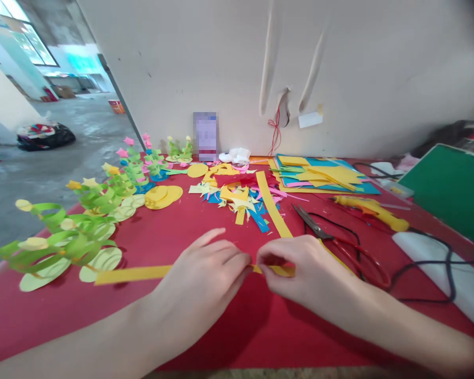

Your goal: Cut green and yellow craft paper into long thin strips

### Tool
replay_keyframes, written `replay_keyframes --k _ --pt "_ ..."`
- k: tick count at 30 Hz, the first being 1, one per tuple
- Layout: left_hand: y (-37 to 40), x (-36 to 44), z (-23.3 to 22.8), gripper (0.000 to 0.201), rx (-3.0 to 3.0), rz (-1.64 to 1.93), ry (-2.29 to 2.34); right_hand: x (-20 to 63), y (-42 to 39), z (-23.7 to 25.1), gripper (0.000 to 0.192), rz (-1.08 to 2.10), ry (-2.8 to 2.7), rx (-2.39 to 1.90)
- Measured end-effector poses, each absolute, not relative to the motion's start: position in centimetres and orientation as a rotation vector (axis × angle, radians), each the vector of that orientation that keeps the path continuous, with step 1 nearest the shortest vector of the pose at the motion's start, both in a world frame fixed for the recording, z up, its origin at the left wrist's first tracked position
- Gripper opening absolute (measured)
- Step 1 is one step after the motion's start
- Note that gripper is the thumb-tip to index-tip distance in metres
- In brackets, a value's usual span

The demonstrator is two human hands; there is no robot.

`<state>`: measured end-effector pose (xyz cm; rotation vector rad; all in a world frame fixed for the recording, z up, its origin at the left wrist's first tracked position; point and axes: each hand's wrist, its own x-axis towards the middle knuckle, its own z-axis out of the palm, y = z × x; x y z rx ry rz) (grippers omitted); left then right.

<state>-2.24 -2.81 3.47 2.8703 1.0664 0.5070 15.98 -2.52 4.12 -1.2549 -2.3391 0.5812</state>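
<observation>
I see my left hand (209, 273) and right hand (300, 268) both pinching one long yellow paper strip (132, 274) near the middle of the red surface (221, 337), fingertips almost touching. The strip runs left toward the green paper flowers (63, 242); red-handled scissors (339, 245) lie just right of my right hand.

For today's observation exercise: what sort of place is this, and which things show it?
Probably a makeshift paper-craft workspace. A red table holds coloured paper scraps, scissors and a glue gun; both hands pinch a yellow paper strip.
</observation>
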Motion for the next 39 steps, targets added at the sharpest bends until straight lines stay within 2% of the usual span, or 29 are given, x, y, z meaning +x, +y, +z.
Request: replay_keyframes --k 7,12,23,31,39 --pt "-2.4 -3.3 5.5 0.017 2.542 0.473 1.165 18.3 -1.3 6.0 0.012 0.498 -2.423 -1.342" --pt "-1.9 -4.1 7.2 0.013 2.409 0.473 1.279 20.0 0.2 7.3 0.01 0.613 -2.314 -1.418" --pt "-3.2 -2.8 5.8 0.018 2.415 0.382 1.208 16.0 -3.1 5.8 0.014 0.684 -2.23 -1.138" --pt "-2.8 -3.7 7.1 0.015 2.462 0.442 1.245 18.1 -2.2 7.2 0.014 0.456 -2.329 -1.34" --pt "-2.2 -3.9 7.7 0.017 2.507 0.457 1.315 20.5 -0.9 8.4 0.009 0.385 -2.388 -1.533"
